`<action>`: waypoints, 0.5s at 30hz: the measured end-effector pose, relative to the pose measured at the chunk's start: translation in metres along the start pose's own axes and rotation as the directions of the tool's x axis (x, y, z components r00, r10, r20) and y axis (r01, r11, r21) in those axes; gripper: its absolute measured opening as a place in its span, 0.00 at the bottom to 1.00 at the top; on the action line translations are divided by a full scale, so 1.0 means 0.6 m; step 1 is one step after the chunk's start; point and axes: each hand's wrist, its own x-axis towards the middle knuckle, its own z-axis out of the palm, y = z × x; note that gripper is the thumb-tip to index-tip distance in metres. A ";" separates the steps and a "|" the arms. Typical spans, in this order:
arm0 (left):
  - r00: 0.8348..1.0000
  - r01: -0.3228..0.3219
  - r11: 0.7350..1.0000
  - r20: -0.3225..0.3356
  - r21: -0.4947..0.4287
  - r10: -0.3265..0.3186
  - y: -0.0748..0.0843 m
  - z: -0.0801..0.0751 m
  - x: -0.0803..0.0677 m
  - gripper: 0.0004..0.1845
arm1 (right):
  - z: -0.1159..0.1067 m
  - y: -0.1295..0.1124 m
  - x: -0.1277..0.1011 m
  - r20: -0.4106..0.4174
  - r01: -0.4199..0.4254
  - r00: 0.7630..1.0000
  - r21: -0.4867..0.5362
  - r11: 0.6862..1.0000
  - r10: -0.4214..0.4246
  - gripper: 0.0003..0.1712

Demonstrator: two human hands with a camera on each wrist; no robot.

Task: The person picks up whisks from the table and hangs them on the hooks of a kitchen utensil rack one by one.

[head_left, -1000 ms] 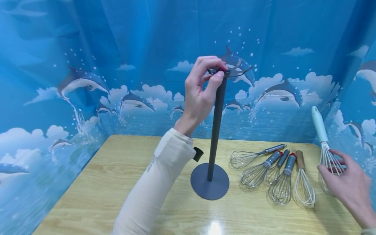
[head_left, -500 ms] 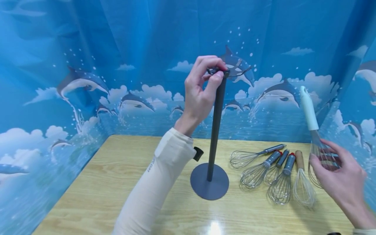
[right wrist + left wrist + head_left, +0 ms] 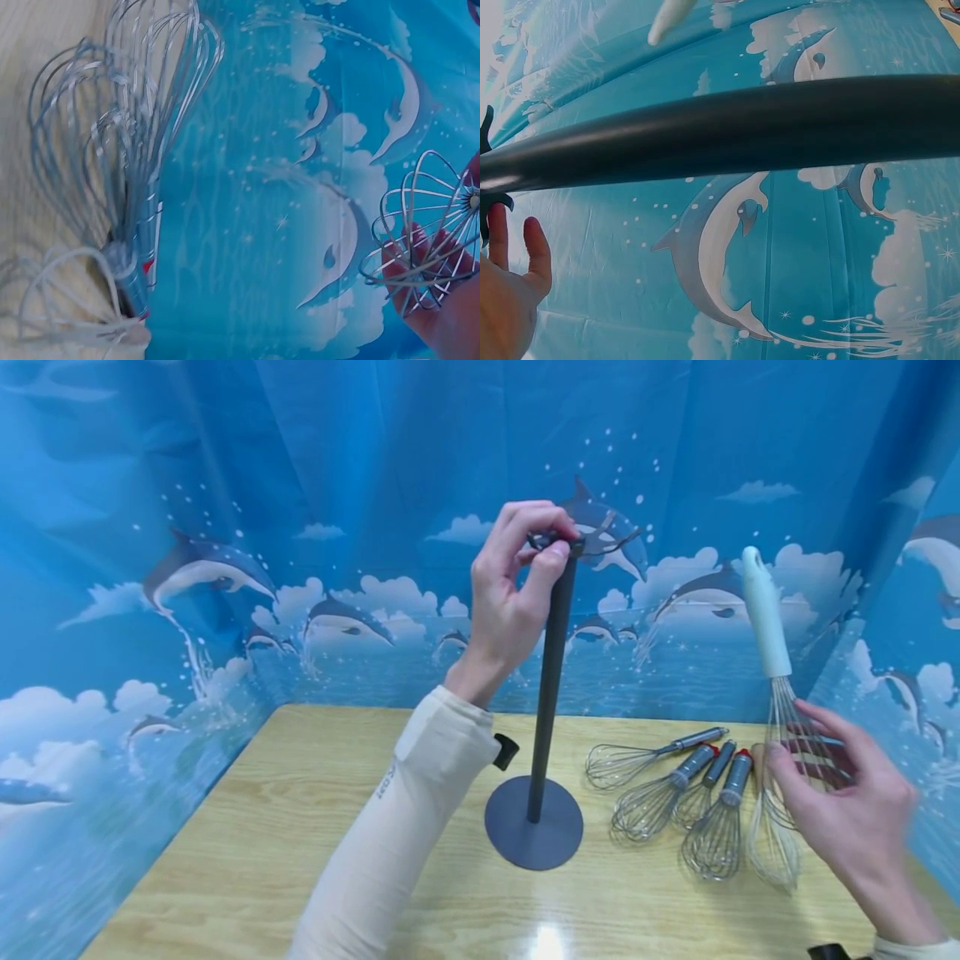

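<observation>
A black stand [image 3: 555, 677] with a round base [image 3: 534, 852] and small curved hooks [image 3: 615, 542] at its top stands upright on the table. My left hand [image 3: 510, 585] pinches the stand's top at a hook, thumb and fingertips close to the pole. In the left wrist view the fingers of that hand [image 3: 510, 292] reach the hook below the pole [image 3: 727, 127]. My right hand [image 3: 855, 810] holds a whisk [image 3: 768, 618] by its wires, the mint-green handle pointing up. The right wrist view shows the whisk's wire loops [image 3: 420, 240] among the fingers.
Several whisks lie on the wooden table [image 3: 300, 827] right of the stand, among them one with a thin metal handle [image 3: 697, 740] and one with red-tipped grip [image 3: 738, 777]. A pale wire whisk [image 3: 774, 852] lies below the right hand. A blue dolphin curtain [image 3: 420, 460] surrounds the table.
My right hand has carried the mint-green whisk left and up, so it now overlaps the wooden-handled whisk in the head view. My left hand stays on the stand's top.
</observation>
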 end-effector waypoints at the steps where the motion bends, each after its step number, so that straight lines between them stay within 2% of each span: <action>1: 1.000 0.001 1.000 0.000 0.000 -0.001 0.000 0.000 0.000 0.15 | 0.001 -0.004 0.000 0.000 0.016 1.000 0.013 1.000 -0.016 0.36; 7: 1.000 0.004 1.000 0.003 -0.004 -0.004 0.000 -0.001 0.000 0.15 | 0.012 -0.022 0.001 -0.009 0.130 0.991 0.167 0.977 -0.130 0.35; 15: 1.000 0.005 1.000 0.007 -0.001 -0.005 0.001 -0.001 0.001 0.15 | 0.028 -0.044 0.004 -0.040 0.225 0.974 0.294 0.929 -0.223 0.34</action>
